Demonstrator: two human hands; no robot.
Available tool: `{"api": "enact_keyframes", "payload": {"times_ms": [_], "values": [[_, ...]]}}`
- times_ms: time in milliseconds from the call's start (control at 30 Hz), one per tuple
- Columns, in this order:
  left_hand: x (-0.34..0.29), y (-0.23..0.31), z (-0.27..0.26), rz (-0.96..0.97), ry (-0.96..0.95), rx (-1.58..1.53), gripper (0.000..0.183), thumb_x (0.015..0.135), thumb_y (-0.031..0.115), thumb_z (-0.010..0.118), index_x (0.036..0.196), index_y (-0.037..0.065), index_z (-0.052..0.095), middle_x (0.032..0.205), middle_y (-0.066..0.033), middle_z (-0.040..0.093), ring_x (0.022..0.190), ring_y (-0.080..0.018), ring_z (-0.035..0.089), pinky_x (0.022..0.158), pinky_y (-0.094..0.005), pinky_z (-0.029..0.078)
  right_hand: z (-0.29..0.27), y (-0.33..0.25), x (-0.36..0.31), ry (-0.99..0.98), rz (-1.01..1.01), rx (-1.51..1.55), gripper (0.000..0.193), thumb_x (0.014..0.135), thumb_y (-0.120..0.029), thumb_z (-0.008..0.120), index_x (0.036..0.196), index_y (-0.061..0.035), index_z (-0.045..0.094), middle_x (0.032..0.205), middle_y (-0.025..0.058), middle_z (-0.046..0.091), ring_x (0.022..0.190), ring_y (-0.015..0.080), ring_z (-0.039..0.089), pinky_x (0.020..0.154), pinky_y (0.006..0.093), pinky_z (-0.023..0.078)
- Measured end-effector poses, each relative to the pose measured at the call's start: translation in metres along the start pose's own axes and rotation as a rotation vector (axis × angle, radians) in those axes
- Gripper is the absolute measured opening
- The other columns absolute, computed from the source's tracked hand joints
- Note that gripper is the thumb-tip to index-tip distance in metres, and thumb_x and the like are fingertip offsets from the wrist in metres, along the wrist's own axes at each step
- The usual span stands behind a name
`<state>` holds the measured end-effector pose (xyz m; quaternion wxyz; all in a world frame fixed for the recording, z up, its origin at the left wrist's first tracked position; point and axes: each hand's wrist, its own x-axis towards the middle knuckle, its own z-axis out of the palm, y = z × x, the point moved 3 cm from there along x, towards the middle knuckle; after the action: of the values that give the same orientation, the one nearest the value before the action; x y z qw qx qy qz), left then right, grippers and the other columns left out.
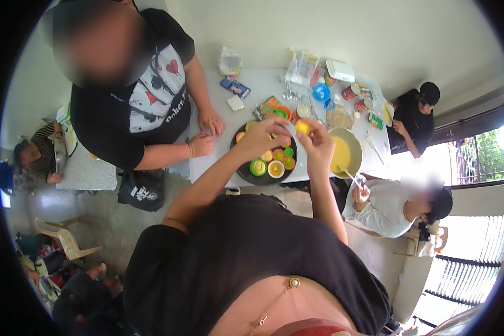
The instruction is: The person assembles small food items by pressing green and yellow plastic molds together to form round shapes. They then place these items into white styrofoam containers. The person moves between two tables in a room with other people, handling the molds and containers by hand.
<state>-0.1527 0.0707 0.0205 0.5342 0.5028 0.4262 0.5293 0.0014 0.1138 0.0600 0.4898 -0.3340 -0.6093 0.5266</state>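
My right hand (319, 147) pinches a small yellow cup (303, 127) between thumb and fingers, raised over the right edge of a round dark tray (242, 163). To its left, my left hand (265, 139) reaches over the tray with its fingers partly curled and apart, apparently holding nothing. On the tray sit several small colourful cups, among them a green cup (258, 167) and a whitish cup (276, 169), both with yellow contents. My left hand and wrist hide part of the tray.
Right of the tray is a bowl of yellow batter (342, 154) with a utensil in it, by a seated person (383, 204). Another person (151, 95) stands left, hands on the white table (207, 173). Behind are a blue jug (321, 92), cans (350, 92) and plastic bags (302, 66).
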Motion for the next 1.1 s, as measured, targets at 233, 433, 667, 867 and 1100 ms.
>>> {"api": "enact_keyframes", "payload": {"times_ms": [233,433,667,867,1100], "values": [[-0.027,-0.003,0.036,-0.380,-0.203,-0.661,0.048,0.096,0.043,0.037,0.122,0.005,0.048,0.117,-0.0130,0.059,0.105,-0.0194,0.059,0.087,-0.0313,0.047,-0.008,-0.038,-0.041,-0.157,-0.302,-0.555,0.037,0.061,-0.008,0.073,0.097,-0.0115,0.067,0.081,0.0040,0.060,0.078,0.0227,0.054,0.074,0.0339,0.041],[-0.043,0.008,0.083,-0.504,-0.280,-0.771,0.052,0.098,0.043,0.028,0.128,0.002,0.041,0.120,-0.0123,0.055,0.108,-0.0228,0.057,0.093,-0.0366,0.044,-0.043,-0.040,-0.071,-0.203,-0.489,-0.767,0.037,0.060,-0.012,0.073,0.096,-0.0138,0.065,0.084,0.0005,0.060,0.084,0.0215,0.054,0.081,0.0379,0.035],[-0.058,-0.005,0.142,-0.497,-0.157,-0.670,0.040,0.099,0.032,0.034,0.127,0.005,0.041,0.119,-0.0122,0.055,0.107,-0.0216,0.057,0.093,-0.0369,0.045,-0.094,-0.043,-0.098,-0.253,-0.460,-0.847,0.037,0.061,-0.019,0.075,0.097,-0.0155,0.065,0.094,-0.0015,0.059,0.090,0.0201,0.053,0.083,0.0373,0.035],[-0.069,-0.004,0.192,-0.470,-0.169,-0.551,0.038,0.098,0.027,0.035,0.125,0.001,0.043,0.121,-0.0153,0.054,0.108,-0.0224,0.057,0.095,-0.0381,0.044,-0.139,-0.049,-0.119,-0.240,-0.395,-0.772,0.039,0.060,-0.017,0.075,0.098,-0.0160,0.067,0.094,0.0020,0.055,0.092,0.0217,0.052,0.084,0.0377,0.036],[-0.055,0.007,0.226,-0.389,-0.161,-0.679,0.035,0.098,0.027,0.035,0.123,0.005,0.046,0.121,-0.0115,0.056,0.105,-0.0171,0.058,0.089,-0.0328,0.046,-0.169,-0.073,-0.117,-0.241,-0.328,-0.665,0.049,0.057,-0.012,0.074,0.105,-0.0109,0.065,0.095,0.0061,0.054,0.094,0.0246,0.051,0.082,0.0373,0.039]]}}
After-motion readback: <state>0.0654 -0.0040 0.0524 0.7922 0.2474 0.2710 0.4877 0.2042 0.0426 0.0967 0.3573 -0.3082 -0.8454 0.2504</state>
